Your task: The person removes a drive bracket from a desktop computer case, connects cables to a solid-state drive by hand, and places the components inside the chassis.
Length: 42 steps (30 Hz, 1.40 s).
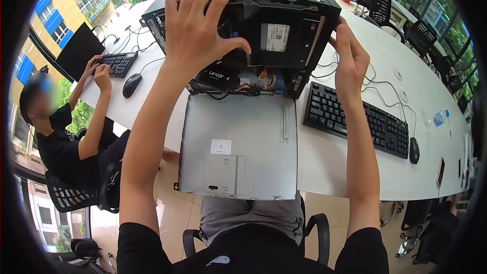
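Note:
A black desktop computer case (309, 35) stands on the table before me with its inside exposed. My left hand (200, 28) grips its upper edge, fingers spread over the top and thumb reaching into the opening. Against the case's right side is my right hand (351, 58), its fingers partly hidden behind the edge. Inside are a black Lexar drive (215, 77), a white label (275, 37) and coloured wires (264, 75). A silver metal panel (238, 122) with a sticker marked E lies flat below the opening and overhangs the table edge.
Right of the case lie a black keyboard (360, 119), a mouse (414, 150), a water bottle (440, 117) and a phone (440, 171). At left, a person (66, 132) types on another keyboard (117, 64) near a monitor (81, 50) and a mouse (132, 86).

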Each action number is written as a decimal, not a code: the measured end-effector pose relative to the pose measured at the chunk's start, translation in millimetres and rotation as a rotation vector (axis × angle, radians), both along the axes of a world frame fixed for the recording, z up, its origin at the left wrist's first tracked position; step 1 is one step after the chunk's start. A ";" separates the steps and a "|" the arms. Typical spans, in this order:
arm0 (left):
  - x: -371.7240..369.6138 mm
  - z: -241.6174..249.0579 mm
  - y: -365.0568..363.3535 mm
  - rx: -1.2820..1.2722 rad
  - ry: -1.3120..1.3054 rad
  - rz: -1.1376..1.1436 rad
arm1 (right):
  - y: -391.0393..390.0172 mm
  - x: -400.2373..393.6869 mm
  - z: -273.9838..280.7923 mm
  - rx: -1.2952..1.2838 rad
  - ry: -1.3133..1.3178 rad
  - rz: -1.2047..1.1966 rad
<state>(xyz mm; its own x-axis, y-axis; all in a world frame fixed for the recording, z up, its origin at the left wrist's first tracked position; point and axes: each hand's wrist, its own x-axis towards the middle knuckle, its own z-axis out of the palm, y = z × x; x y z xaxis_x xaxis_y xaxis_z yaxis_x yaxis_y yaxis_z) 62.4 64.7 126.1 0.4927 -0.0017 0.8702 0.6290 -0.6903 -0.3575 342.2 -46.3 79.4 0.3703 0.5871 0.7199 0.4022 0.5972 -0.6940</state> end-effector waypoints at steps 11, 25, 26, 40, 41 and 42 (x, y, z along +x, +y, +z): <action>4.4 -1.6 1.1 -0.006 -0.025 -0.009 | 1.9 8.9 1.5 -0.045 -0.024 0.087; 5.1 0.7 -7.0 -0.033 0.059 0.036 | 12.0 -2.1 -18.4 -0.189 -0.199 -0.050; 4.3 0.1 -6.7 -0.032 0.066 0.046 | 11.5 0.2 -17.7 -0.196 -0.220 -0.021; 4.5 -1.3 -4.8 -0.026 0.057 0.048 | 6.2 14.6 -14.8 -0.104 -0.512 0.024; 4.8 -1.4 -4.8 -0.027 0.055 0.041 | 7.0 13.3 -17.1 -0.104 -0.501 0.010; 5.3 -1.4 -4.5 -0.027 0.052 0.034 | 7.6 11.7 -19.6 -0.104 -0.490 -0.004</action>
<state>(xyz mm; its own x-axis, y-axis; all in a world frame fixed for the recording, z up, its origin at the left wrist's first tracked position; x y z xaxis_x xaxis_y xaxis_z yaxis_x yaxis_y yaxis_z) 67.7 60.2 124.7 0.5370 0.0389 0.8427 0.6331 -0.6788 -0.3721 354.0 -38.7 59.9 0.0059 0.6641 0.7476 0.6978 0.5328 -0.4788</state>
